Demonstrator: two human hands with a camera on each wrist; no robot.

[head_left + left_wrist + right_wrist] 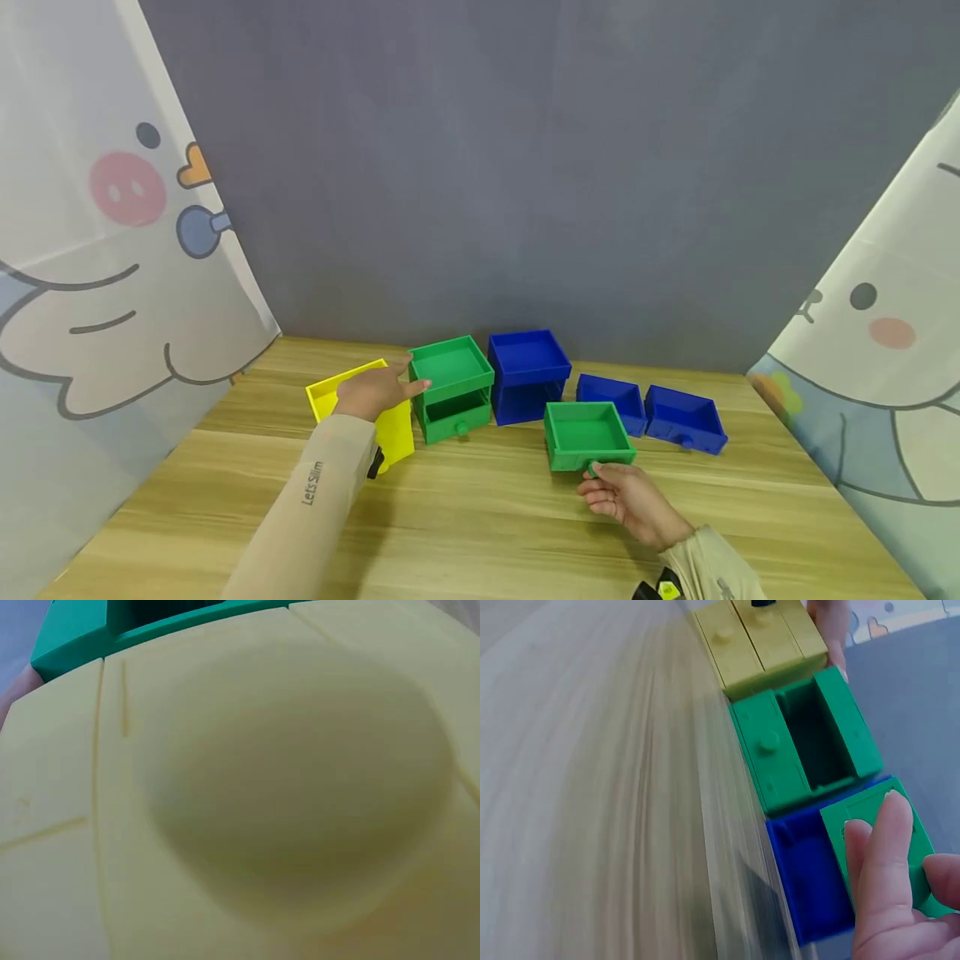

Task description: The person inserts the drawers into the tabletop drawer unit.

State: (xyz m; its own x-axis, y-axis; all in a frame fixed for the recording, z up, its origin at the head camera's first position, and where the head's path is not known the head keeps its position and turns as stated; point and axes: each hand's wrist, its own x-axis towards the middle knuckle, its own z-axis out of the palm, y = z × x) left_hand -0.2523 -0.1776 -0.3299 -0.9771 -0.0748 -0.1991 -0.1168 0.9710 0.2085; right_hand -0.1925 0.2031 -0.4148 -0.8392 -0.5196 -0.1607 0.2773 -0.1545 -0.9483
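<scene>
My right hand (pixel 630 504) pinches the round knob of a green drawer (pixel 588 427), its open side up. In the head view this drawer is in front and to the right of the blue cabinet (pixel 528 354). My left hand (pixel 375 392) reaches over the yellow cabinet (pixel 395 429), thumb and a finger at the left edge of the green cabinet (pixel 450 367). That cabinet has a drawer in its lower slot and a bare upper slot. The yellow front (pixel 45 885), with a large blurred knob, fills the left wrist view.
Two loose blue drawers, one (pixel 611 400) partly behind the green drawer and another (pixel 684 421) farther right, lie on the wooden table (pixel 465 533). A grey backdrop (pixel 525 167) rises behind the cabinets, with printed cloth (pixel 75 333) at both sides.
</scene>
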